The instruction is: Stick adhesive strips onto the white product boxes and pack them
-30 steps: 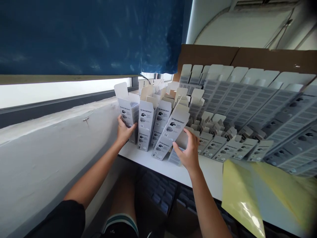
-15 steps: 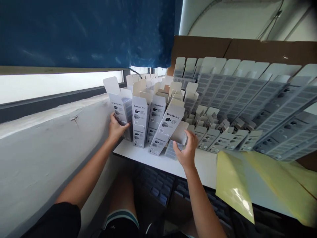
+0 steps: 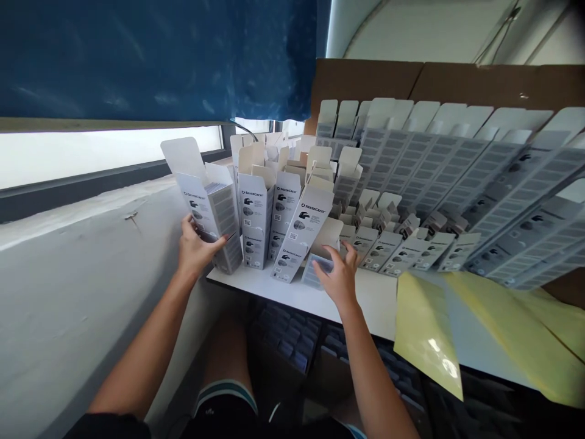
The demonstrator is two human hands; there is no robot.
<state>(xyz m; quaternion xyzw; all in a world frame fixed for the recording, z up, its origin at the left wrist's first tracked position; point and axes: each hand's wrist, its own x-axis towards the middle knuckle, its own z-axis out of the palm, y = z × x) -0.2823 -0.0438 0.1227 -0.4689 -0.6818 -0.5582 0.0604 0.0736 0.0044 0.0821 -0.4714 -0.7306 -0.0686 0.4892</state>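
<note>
My left hand [image 3: 196, 251] is closed around a grey-white SilverCrest carton [image 3: 218, 213] at the left end of the table, thumb on its right side. The carton's top flaps stand up, and it tilts left over what looks like a second carton. Beside it stands an upright pair of stacked cartons [image 3: 253, 222], then a leaning pair [image 3: 304, 228]. My right hand [image 3: 339, 274] has its fingers curved and apart at a low, small carton [image 3: 315, 272] with a raised flap. Whether the fingertips touch that carton, I cannot tell.
Rows of tall open cartons [image 3: 420, 161] line the back right against brown cardboard [image 3: 365, 79]. Smaller filled cartons [image 3: 388, 250] stand before them. Yellow sheets [image 3: 425, 329] overhang the white table [image 3: 375, 305] edge. A wall [image 3: 91, 262] bounds the left; packed cartons [image 3: 286, 335] lie below.
My left hand has drawn its carton left and toward me, tilting it away from the neighbouring stack. The right hand stays by the small carton, its fingers slightly shifted.
</note>
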